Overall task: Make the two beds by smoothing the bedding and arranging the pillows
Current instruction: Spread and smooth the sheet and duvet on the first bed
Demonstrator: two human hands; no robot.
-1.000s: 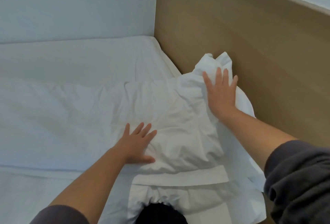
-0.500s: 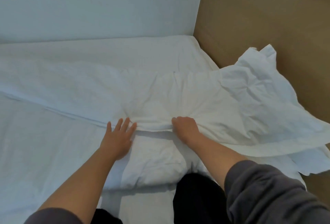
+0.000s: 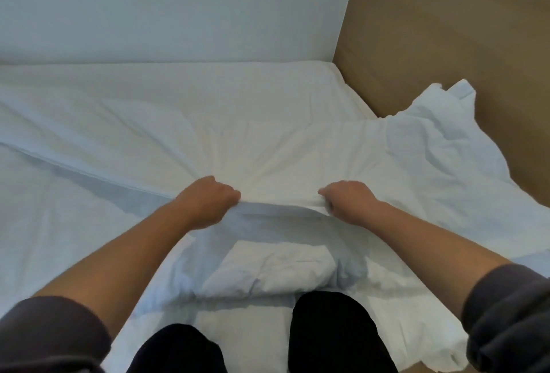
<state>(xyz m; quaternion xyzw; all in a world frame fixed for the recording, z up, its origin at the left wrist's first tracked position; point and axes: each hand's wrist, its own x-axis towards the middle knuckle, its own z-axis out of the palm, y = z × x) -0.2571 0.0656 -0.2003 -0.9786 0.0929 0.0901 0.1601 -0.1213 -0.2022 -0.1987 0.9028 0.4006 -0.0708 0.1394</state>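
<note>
Left hand (image 3: 208, 198) and right hand (image 3: 346, 198) each grip the raised edge of the white fabric duvet (image 3: 268, 161); crumpled white pillow (image 3: 270, 271) lies below them. No legible writing.

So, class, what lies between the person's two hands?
In the head view, only the gripped edge of the white duvet spans from left hand to right hand.

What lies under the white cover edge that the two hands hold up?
A crumpled white bundle, perhaps a pillow, lies on the sheet under the cover. Further back, the cover hides everything.
</note>
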